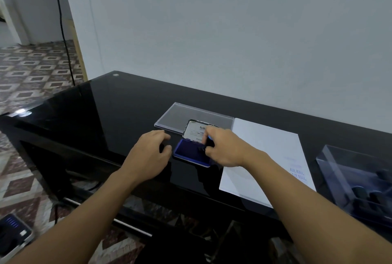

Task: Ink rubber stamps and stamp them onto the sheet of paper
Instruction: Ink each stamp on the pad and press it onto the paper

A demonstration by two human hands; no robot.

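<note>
Two hands work at the open blue ink pad (189, 154), which sits on a glossy black table (101, 115) a little back from its front edge. Left of the pad the tabletop lies bare out to the corner. Behind it rests a clear plastic lid (178, 114), and just to its right the sheet of paper (265, 157), with blue "AIR MAIL" prints at its outer end. Further right stands a clear box (356, 183). The right hand (227, 150) pinches a small dark rubber stamp (201, 149) down on the pad. The left hand (149, 154) sits curled at the pad's left edge, possibly touching it; whether it grips is unclear.
</note>
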